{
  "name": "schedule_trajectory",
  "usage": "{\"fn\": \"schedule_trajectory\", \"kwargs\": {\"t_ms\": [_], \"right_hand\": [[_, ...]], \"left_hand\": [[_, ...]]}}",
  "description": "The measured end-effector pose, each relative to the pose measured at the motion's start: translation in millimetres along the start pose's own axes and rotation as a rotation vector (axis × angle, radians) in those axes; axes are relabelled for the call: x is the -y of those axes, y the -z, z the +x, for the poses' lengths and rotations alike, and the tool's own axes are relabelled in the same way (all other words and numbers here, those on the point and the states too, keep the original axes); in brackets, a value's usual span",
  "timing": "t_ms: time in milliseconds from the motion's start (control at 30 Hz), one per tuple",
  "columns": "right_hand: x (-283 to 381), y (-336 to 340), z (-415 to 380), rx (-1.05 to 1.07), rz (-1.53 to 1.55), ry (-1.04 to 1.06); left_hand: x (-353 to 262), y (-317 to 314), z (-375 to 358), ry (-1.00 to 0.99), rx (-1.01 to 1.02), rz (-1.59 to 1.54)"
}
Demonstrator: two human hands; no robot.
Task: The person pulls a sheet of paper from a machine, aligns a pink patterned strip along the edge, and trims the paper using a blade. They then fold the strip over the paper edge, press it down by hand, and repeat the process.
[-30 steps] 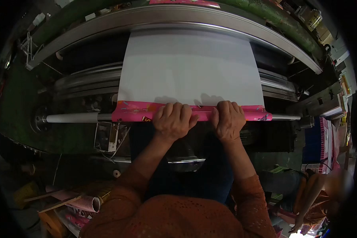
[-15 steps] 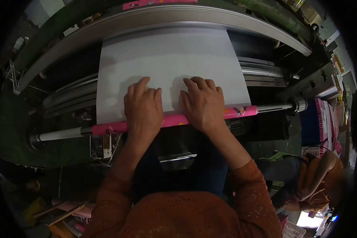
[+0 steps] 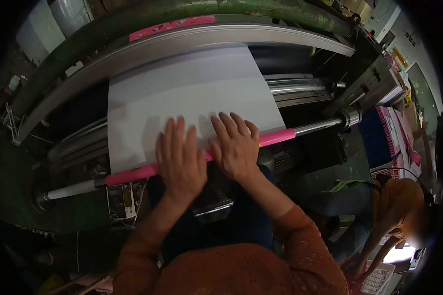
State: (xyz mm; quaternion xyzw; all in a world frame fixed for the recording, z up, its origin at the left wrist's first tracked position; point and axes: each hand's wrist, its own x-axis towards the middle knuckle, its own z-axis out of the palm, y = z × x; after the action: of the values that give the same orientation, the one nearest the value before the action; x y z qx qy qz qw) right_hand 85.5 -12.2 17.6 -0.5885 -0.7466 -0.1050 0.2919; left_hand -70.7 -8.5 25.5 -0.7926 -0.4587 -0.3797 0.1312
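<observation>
A wide white sheet runs from under a metal bar down to a pink roll, which winds round a rod across the front of a machine. My left hand lies over the roll's middle, its fingers stretched out toward the sheet and slightly blurred. Beside it my right hand rests over the roll too, fingers spread and pointing up the sheet. Neither hand grips anything. The parts of the roll beneath both palms are hidden.
The curved metal bar spans the machine behind the sheet. Bright steel rollers show at the right, and a round collar holds the rod's end. A small box with a display sits below the roll. Another person bends at lower right.
The view has turned, so the machine appears tilted and shifted left. My fingers have straightened from a curled pose, and both hands sit lower. The person at right has bent further down.
</observation>
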Motion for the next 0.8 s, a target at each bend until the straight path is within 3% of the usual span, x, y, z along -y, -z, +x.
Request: {"fn": "schedule_trajectory", "kwargs": {"t_ms": [33,200,300,367,467,533,567,633,700,800], "right_hand": [[-2.5,-2.7,13.9,-0.023,0.019,-0.008],[-24.9,-16.0,68.5,-0.222,-0.013,0.002],[0.8,14.5,6.5,-0.133,0.047,0.034],[15.6,17.4,-32.3,0.014,0.075,-0.001],[-3.2,-0.7,1.6,-0.049,-0.010,0.037],[-8.6,-1.9,34.5,-0.126,-0.028,0.038],[-15.3,-3.6,53.3,-0.177,-0.045,0.032],[-29.9,-0.2,94.8,-0.344,-0.006,0.035],[-30.1,20.9,138.2,-0.512,0.054,-0.003],[-31.8,50.3,207.7,-0.458,0.143,-0.343]], "left_hand": [[-17.5,0.1,-19.9,0.014,0.185,-0.009],[5.4,-18.4,25.0,0.052,0.263,0.111],[29.9,-8.8,49.0,0.059,-0.083,0.095],[29.7,9.7,26.3,-0.030,-0.158,-0.023],[12.2,12.5,-64.6,-0.328,-0.176,-0.099],[9.7,11.8,-111.3,-0.257,0.082,-0.177],[12.9,4.3,-128.2,-0.244,0.069,-0.168],[29.8,-14.1,-158.2,0.089,0.351,-0.157],[44.8,-27.1,-184.4,0.136,0.387,-0.088],[52.8,-25.0,-184.8,0.201,0.483,-0.064]]}}
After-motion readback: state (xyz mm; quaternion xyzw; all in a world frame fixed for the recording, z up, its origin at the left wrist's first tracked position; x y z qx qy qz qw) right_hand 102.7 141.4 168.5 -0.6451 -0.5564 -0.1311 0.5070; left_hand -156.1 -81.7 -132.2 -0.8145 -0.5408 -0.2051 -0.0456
